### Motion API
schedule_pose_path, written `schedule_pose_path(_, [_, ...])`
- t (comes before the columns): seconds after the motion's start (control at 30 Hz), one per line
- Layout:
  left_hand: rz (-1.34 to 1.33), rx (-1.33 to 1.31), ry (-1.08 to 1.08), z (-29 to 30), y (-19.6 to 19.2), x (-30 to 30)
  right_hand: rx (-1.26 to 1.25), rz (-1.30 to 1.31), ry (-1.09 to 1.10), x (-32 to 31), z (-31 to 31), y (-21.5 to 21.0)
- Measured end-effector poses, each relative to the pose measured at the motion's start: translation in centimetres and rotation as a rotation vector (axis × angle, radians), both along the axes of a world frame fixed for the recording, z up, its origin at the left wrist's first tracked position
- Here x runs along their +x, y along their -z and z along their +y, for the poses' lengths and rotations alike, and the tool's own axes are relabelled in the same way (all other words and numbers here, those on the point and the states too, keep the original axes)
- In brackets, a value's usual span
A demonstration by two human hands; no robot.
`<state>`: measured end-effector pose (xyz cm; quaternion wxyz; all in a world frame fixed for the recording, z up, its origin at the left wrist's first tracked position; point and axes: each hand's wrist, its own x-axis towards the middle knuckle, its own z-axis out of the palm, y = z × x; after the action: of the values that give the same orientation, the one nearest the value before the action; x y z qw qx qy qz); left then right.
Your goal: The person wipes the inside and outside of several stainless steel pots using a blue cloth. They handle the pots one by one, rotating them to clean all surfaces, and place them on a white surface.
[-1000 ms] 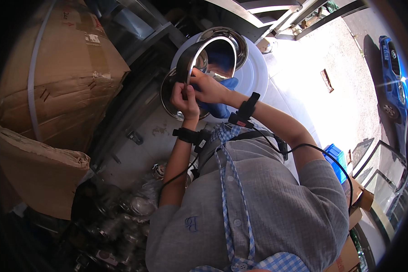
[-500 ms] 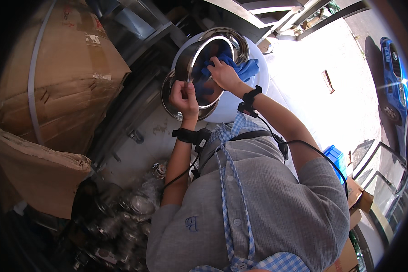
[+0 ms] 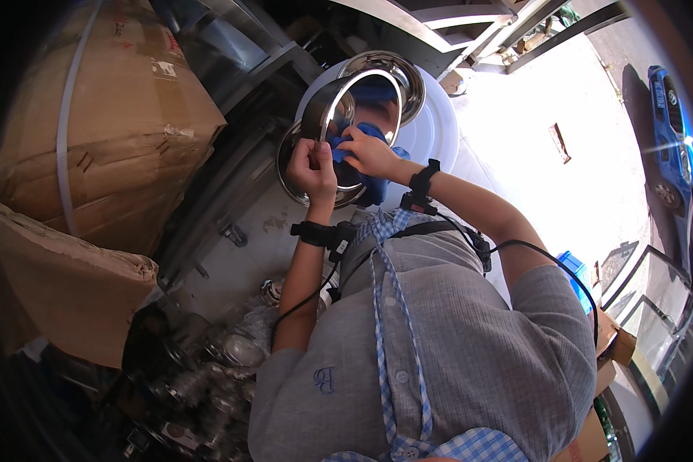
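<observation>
A deep, shiny stainless-steel bowl is tilted up on its side, its opening turned to the right. My left hand pinches the near-left part of its rim between thumb and fingers. Inside the opening, my right hand presses a blue cloth against the bowl close to my left hand; part of the cloth hangs below the fingers. Behind it, another steel bowl lies on a round white surface. One more steel bowl shows at the near left, partly hidden by the held bowl and my left hand.
A large strapped cardboard box stands to the left. Several clear-wrapped shiny items lie at the lower left. Metal framing crosses the far side. To the right are a blue crate, bright ground and a blue car.
My right hand has moved down and left along the bowl's inside with the blue cloth, nearer my left hand. The left hand keeps its hold on the rim.
</observation>
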<state>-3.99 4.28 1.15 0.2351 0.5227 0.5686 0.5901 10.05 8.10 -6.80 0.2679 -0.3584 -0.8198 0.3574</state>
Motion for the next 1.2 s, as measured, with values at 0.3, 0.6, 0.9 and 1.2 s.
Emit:
schedule_pose_path(0.3, [-0.131,-0.069,0.037,0.4,0.1,-0.8,0.431,-0.381,0.351,2.4,3.9,-0.1])
schedule_pose_path(0.6, [-0.141,-0.141,-0.034,-0.2,0.0,-0.2,0.02,-0.446,0.1,-0.2,4.2,-0.2])
schedule_pose_path(0.9, [-0.138,-0.106,-0.039,-0.7,0.7,-0.6,-0.007,0.004,0.222,-2.0,3.3,-2.3])
schedule_pose_path(1.2, [-0.16,-0.121,-0.053,-1.3,0.9,-0.3,-0.034,0.04,-0.066,-2.4,1.6,-1.9])
